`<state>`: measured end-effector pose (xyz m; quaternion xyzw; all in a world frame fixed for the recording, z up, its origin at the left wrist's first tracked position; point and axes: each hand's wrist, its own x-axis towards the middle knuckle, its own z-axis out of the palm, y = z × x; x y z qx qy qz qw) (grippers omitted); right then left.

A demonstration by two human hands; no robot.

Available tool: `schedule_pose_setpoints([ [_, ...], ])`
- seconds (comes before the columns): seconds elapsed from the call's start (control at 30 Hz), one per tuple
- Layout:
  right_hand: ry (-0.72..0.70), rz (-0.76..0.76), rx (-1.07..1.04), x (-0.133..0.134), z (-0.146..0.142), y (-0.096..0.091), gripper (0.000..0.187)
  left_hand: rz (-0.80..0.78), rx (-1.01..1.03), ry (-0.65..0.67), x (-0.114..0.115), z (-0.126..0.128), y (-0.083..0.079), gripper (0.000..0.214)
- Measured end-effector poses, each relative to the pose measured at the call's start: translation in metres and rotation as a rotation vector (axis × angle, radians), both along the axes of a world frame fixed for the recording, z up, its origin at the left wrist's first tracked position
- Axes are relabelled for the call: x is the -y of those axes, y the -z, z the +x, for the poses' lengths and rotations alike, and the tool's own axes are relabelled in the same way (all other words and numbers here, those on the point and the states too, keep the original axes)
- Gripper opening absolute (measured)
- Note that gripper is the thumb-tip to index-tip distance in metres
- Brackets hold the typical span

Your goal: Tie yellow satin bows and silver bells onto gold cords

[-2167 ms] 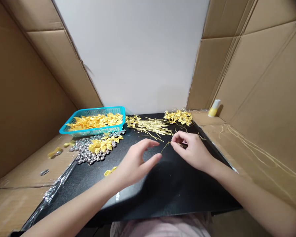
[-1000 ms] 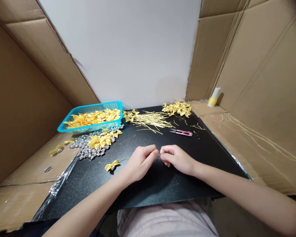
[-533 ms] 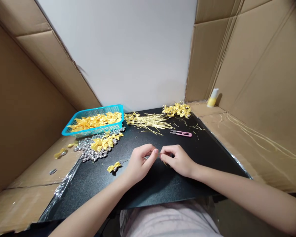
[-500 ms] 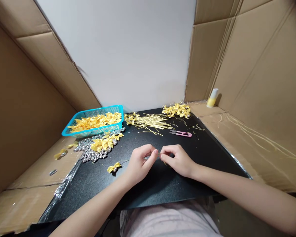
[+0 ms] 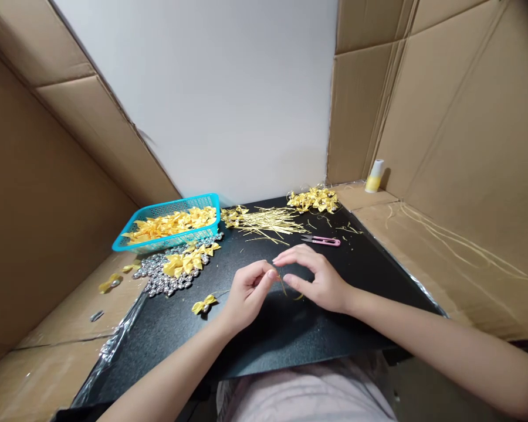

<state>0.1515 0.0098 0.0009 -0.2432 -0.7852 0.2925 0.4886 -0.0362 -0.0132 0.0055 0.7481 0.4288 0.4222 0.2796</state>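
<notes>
My left hand [image 5: 246, 290] is pinched shut on a thin gold string [image 5: 286, 288] over the middle of the black board [image 5: 290, 340]. The string trails left toward a small yellow ribbon bow [image 5: 203, 304] lying on the board. My right hand [image 5: 314, 276] sits just to the right of the left, with its fingers spread and curved over a loop of the same string. The two hands' fingertips nearly touch.
A blue basket [image 5: 165, 225] of yellow bows stands at the back left, with silver bells [image 5: 162, 278] and more bows [image 5: 189, 259] in front. Cut gold strings [image 5: 268, 221], finished bows [image 5: 313, 200] and pink snips [image 5: 322, 240] lie behind. Cardboard walls enclose both sides; a small spool [image 5: 374, 176] stands far right.
My right hand has opened its fingers and lifted over the string, which now shows a loop. Earlier both hands pinched it. The view has shifted slightly.
</notes>
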Motion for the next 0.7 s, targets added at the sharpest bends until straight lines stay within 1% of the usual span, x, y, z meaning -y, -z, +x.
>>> schedule_pose_setpoints([
  [0.07, -0.051, -0.047, 0.007, -0.0013, -0.0007, 0.0004, 0.017, -0.03, 0.022, 0.01, -0.001, -0.0006, 0.0014, 0.041],
  [0.17, -0.035, -0.149, 0.016, -0.0022, -0.001, 0.0021, 0.012, -0.05, 0.027, 0.017, -0.0021, -0.0018, 0.0037, 0.041],
  [0.23, -0.012, -0.183, 0.032, -0.003, -0.0003, 0.0022, 0.009, -0.056, 0.025, 0.021, -0.0021, -0.0022, 0.0042, 0.04],
  [0.37, 0.006, -0.138, 0.039, -0.0043, 0.0019, -0.0014, 0.003, -0.066, 0.028, 0.015, -0.0006, -0.0016, 0.0018, 0.04],
  [0.5, 0.013, -0.102, 0.039, -0.0039, 0.0035, -0.0057, 0.006, -0.079, 0.02, 0.005, 0.0007, -0.0015, -0.001, 0.034],
  [0.7, 0.035, -0.065, 0.065, -0.0027, 0.0049, -0.0061, 0.008, -0.011, -0.041, -0.049, 0.0004, -0.0019, -0.0011, 0.025],
])
